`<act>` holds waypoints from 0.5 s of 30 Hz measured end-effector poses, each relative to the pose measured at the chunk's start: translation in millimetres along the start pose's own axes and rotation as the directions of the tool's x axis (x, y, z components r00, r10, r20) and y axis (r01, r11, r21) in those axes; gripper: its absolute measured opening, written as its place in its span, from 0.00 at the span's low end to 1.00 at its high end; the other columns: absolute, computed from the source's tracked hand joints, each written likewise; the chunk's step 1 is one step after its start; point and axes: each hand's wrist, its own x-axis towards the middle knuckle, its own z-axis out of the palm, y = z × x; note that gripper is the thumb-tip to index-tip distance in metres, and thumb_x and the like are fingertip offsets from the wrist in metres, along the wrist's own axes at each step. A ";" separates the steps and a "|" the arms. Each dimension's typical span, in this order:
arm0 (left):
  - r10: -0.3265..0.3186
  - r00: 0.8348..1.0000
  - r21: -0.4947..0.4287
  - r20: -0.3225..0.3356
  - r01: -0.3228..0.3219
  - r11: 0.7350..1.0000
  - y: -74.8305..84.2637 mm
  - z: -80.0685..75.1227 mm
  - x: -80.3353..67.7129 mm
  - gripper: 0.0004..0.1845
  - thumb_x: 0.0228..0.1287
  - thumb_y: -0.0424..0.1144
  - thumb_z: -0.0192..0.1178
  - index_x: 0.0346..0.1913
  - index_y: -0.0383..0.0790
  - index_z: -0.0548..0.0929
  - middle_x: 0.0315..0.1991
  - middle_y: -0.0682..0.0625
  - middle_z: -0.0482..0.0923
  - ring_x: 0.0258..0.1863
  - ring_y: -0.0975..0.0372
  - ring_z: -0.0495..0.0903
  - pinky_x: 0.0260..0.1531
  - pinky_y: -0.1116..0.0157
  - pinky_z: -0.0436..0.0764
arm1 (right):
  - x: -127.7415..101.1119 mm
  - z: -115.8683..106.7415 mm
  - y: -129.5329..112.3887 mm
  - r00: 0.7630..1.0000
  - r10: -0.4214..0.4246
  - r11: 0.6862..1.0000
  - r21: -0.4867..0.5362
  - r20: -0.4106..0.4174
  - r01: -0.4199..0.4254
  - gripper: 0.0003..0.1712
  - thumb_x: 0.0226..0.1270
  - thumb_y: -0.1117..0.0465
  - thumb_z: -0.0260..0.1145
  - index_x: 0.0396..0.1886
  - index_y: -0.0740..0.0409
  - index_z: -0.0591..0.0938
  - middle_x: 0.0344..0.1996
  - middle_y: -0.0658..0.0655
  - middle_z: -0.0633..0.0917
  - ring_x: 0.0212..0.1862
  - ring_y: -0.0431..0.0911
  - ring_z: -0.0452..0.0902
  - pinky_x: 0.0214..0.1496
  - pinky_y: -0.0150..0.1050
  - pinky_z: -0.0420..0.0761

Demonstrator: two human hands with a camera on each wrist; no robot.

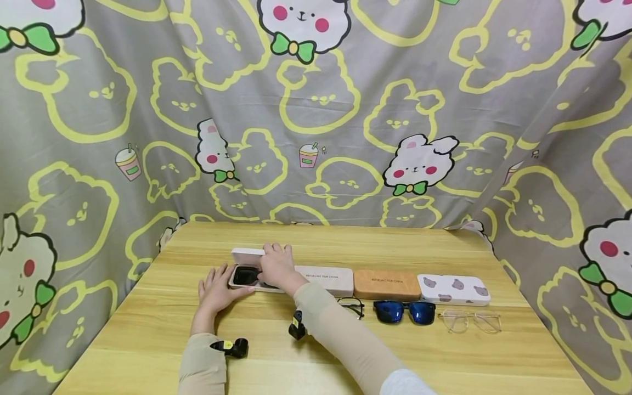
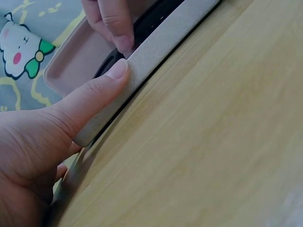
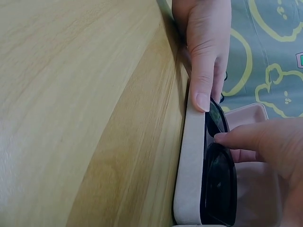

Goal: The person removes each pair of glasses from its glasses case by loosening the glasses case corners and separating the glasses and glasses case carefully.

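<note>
wooden surface, backed by a grey cartoon-print cloth hung behind and at both sides.

open pale pink glasses case at the left end of a row of cases; its lid stands up at the far side. next in the row, going right: a white case, a tan case, a white case with bear print, each just beside the next.

dark sunglasses lie inside the open case, lenses up; right wrist view shows them seated along the near wall of the case.

in front of the row: thin black-framed glasses, partly hidden by the right forearm; blue-lensed sunglasses; clear-framed glasses.

left hand: grip on the case's left end, thumb pressed flat on the near wall, other fingers wrapped round the end below it.

right hand: fingers fairly straight, grip closed on nothing, fingertips pressing down on the sunglasses in the case.
</note>
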 end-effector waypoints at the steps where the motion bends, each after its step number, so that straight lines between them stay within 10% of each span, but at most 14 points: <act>1: 0.000 1.000 0.000 0.000 0.000 1.000 0.0 0.0 0.1 0.58 0.49 0.70 0.65 0.76 0.41 0.56 0.78 0.35 0.44 0.76 0.36 0.34 0.68 0.31 0.28 | 0.0 -0.3 -0.2 1.000 0.003 1.000 -0.001 -0.001 -0.003 0.11 0.58 0.41 0.69 0.21 0.36 0.81 0.52 0.43 0.75 0.57 0.43 0.68 0.61 0.50 0.65; 15: 0.004 1.000 0.010 -0.004 -0.004 1.000 0.2 0.4 0.2 0.59 0.49 0.71 0.64 0.76 0.40 0.55 0.77 0.35 0.45 0.76 0.36 0.34 0.68 0.31 0.29 | 1.0 0.2 1.2 1.000 0.003 0.999 0.048 -0.019 -0.002 0.08 0.57 0.44 0.69 0.22 0.35 0.84 0.51 0.43 0.76 0.56 0.43 0.69 0.64 0.52 0.63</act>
